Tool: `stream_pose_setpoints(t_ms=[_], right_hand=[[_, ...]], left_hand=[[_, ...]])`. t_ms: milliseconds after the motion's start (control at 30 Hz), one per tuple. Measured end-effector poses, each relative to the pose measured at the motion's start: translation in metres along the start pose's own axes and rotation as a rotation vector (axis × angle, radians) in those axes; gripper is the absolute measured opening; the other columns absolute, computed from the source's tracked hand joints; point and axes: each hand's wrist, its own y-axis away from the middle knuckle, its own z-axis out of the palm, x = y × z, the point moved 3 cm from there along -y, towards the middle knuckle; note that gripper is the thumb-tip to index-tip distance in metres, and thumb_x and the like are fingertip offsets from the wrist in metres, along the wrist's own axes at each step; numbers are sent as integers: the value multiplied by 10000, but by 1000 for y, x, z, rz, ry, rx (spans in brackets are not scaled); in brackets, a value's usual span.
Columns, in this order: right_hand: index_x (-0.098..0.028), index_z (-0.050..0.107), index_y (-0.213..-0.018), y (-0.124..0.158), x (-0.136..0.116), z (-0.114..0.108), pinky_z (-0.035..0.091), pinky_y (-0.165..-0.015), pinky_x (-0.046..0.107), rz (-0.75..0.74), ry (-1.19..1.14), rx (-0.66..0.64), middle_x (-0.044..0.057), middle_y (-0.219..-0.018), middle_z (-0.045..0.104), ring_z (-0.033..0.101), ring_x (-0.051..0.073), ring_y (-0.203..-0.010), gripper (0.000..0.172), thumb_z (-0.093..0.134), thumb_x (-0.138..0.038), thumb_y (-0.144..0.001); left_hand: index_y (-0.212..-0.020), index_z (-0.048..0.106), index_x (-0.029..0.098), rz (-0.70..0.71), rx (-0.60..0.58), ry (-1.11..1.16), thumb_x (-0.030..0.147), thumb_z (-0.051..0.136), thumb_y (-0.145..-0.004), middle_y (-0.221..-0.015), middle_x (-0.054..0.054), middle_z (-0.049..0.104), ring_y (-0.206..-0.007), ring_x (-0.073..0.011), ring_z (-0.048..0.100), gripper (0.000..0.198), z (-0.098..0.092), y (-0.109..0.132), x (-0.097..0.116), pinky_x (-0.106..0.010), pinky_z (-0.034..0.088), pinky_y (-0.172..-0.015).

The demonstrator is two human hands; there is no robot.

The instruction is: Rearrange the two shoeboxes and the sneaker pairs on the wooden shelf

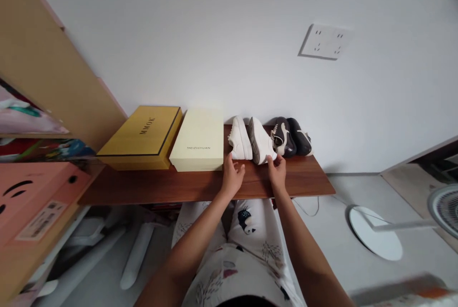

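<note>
Two white sneakers stand side by side on a reddish-brown wooden shelf [296, 178] against the wall. My left hand [232, 177] is at the near end of the left white sneaker [240, 141]. One fingertip touches its left corner, while the thumb is apart from the shoe. My right hand [277, 171] has its thumb and fingers closed on the near end of the right white sneaker [264, 142], which tilts so that its sole edge faces left. Just right of it sits a pair of dark shoes [289, 136] with cream trim.
On the shelf's left are a yellow box [143, 135] and a pale cream box [198, 140]. A pink box [39, 202] lies on a lower-left ledge. A socket plate [324, 42] is on the wall. A white fan base [375, 235] stands on the right floor, with a cable [311, 211] nearby.
</note>
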Motion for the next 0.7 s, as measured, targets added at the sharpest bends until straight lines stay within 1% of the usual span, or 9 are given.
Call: stream_pose_setpoints(t_ms=[100, 167, 233, 333, 433, 567, 700], right_hand=[[-126, 561, -1228, -9, 0, -3, 486, -933, 401, 31, 9, -79, 155, -1160, 667, 634, 260, -1034, 720, 652, -634, -726], [-135, 605, -1170, -16, 0, -6, 495, -902, 401, 47, 39, -142, 131, -1086, 695, 646, 258, -968, 702, 686, -637, -687], [-148, 642, -1096, -23, 1, -9, 501, -868, 397, 56, 61, -214, 104, -1007, 713, 648, 248, -899, 659, 713, -635, -657], [-159, 661, -1010, -31, 1, -11, 506, -820, 388, 54, 65, -279, 67, -894, 717, 635, 228, -813, 609, 754, -613, -613], [-173, 652, -941, -36, 0, -10, 509, -780, 374, 34, 17, -321, 36, -805, 702, 620, 211, -759, 567, 777, -592, -580], [-192, 606, -866, -44, -4, -7, 509, -776, 362, 23, -69, -407, 16, -789, 686, 616, 192, -749, 546, 798, -594, -549], [-201, 564, -849, -53, -6, -8, 503, -755, 351, 33, -131, -468, 4, -777, 666, 597, 180, -740, 573, 821, -594, -522]], left_hand=[[-1370, 474, 156, -84, 89, 67, 245, 831, -671, -1401, -213, 494, -1111, -268, 626, 790, 8, -17, -5, -384, 529, -930], [-1347, 488, 152, -152, 93, 112, 245, 864, -643, -1341, -204, 551, -1083, -265, 644, 804, 11, -27, -7, -376, 523, -932], [-1301, 511, 142, -186, 80, 114, 246, 864, -649, -1258, -185, 608, -1026, -248, 664, 749, 14, -35, -7, -374, 515, -930], [-1150, 580, 131, -168, 76, 36, 264, 856, -653, -1060, -132, 684, -952, -238, 668, 583, 15, -43, -6, -387, 501, -920], [-984, 613, 145, -151, 88, -29, 280, 857, -626, -899, -75, 691, -916, -244, 657, 454, 14, -48, -3, -392, 495, -897], [-905, 604, 162, -143, 52, -67, 303, 846, -613, -819, -29, 667, -888, -237, 645, 404, 11, -53, 2, -379, 490, -868], [-892, 593, 175, -131, 13, -163, 330, 832, -630, -811, -29, 663, -871, -243, 645, 387, 11, -56, 8, -382, 486, -856]])
